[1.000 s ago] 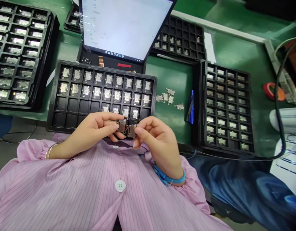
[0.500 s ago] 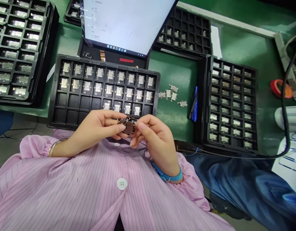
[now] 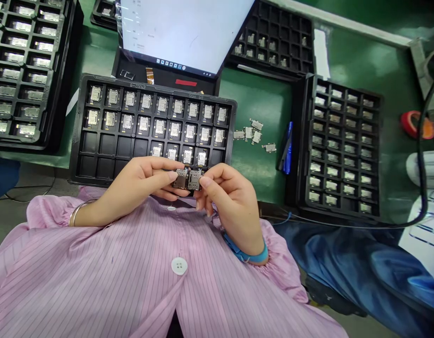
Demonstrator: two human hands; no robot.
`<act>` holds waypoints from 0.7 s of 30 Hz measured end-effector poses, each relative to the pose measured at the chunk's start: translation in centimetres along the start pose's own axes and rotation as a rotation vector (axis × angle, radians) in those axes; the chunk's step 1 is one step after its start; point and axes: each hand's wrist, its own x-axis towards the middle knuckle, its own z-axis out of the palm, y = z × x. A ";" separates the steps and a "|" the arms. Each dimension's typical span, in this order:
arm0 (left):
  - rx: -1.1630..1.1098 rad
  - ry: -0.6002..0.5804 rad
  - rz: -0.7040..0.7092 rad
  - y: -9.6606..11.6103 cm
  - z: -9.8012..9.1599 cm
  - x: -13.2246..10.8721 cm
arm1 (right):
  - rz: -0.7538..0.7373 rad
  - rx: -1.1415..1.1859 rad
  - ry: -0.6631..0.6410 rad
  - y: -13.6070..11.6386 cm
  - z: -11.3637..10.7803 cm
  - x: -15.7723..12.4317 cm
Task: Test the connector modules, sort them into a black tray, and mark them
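Close to my body, above the near edge of a black compartment tray (image 3: 97, 165), my two hands meet. Between thumb and fingers, my left hand (image 3: 146, 180) pinches a small circuit board (image 3: 181, 179) with a metal card socket. A second such circuit board (image 3: 194, 180) sits side by side with it, gripped at its right edge by the thumb and fingers of my right hand (image 3: 226, 197). I cannot tell whether the boards touch. Similar metal-topped boards fill the tray's two far rows and part of the third; my hands hide some near compartments.
Several loose metal parts (image 3: 256, 136) lie on the green table (image 3: 262, 94), beside a blue tool (image 3: 287, 148). Filled trays stand at left (image 3: 44, 94) and right (image 3: 347, 150). A laptop (image 3: 189, 37) rises behind. Red tape (image 3: 414, 125) and a black cable (image 3: 422, 178) are at far right.
The boards have turned in my fingers: their dark brown faces showed before, and now greyer metal socket faces show side by side. My hands have shifted slightly.
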 end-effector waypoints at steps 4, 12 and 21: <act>0.008 0.003 0.004 -0.1 -0.1 0.0 | -0.031 -0.011 0.034 0.0 0.0 -0.1; 0.020 -0.001 0.023 -0.3 -0.2 0.0 | -0.039 -0.044 0.030 0.2 -0.2 0.0; 0.017 -0.023 0.048 -0.3 -0.4 0.2 | -0.085 -0.060 0.024 0.1 -0.2 0.2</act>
